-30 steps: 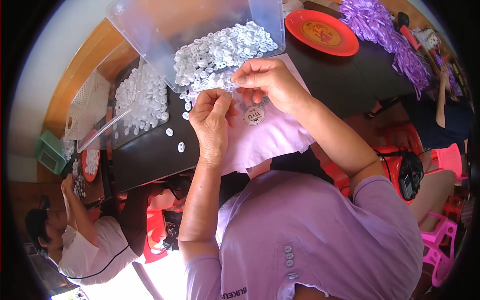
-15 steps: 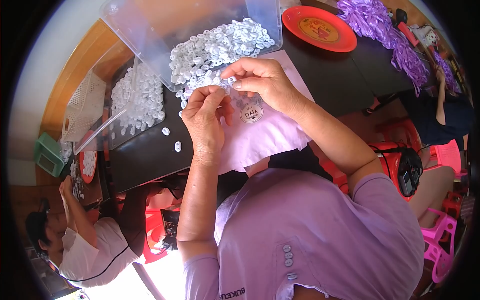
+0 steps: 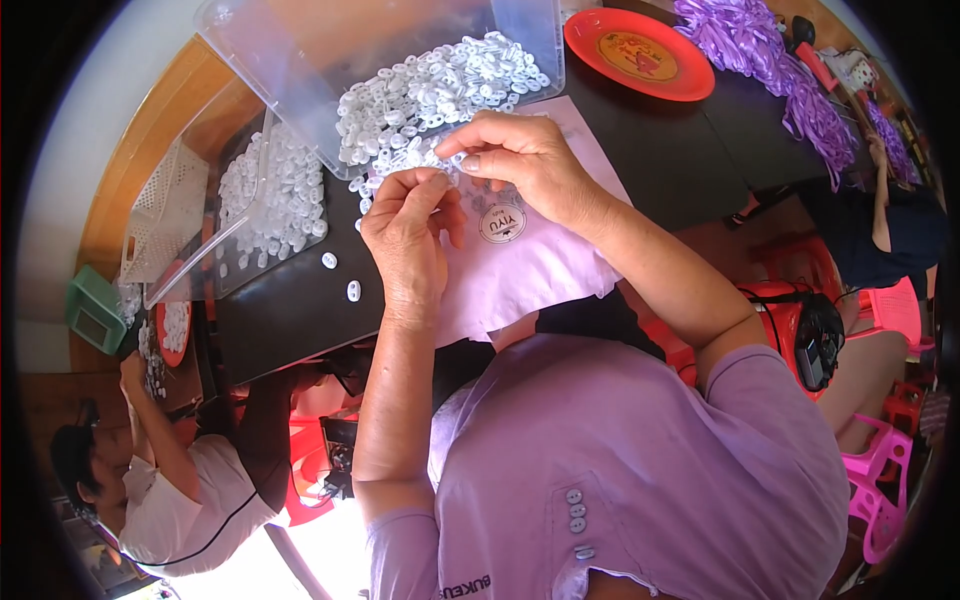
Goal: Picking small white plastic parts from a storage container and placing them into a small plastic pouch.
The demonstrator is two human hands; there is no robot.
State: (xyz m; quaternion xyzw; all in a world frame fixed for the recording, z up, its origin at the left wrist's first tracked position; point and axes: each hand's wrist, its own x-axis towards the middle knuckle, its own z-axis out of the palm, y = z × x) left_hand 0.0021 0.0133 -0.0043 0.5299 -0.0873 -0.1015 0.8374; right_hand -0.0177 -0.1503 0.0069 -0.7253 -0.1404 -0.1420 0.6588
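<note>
While over the lilac pouch (image 3: pixel 540 270), left hand (image 3: pixel 408 230), right hand (image 3: pixel 520 160), each grip pinching white clips (image 3: pixel 440 90)

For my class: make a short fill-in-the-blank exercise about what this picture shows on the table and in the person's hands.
1. The left hand and right hand meet above a pale ______ cloth.
2. The small white plastic pieces are heaped in a clear plastic ______.
3. The plate at the far side of the dark table is ______ in colour.
4. Two loose white pieces lie on the table to the person's ______ of the cloth.

Missing words: purple; bin; red; left
</note>
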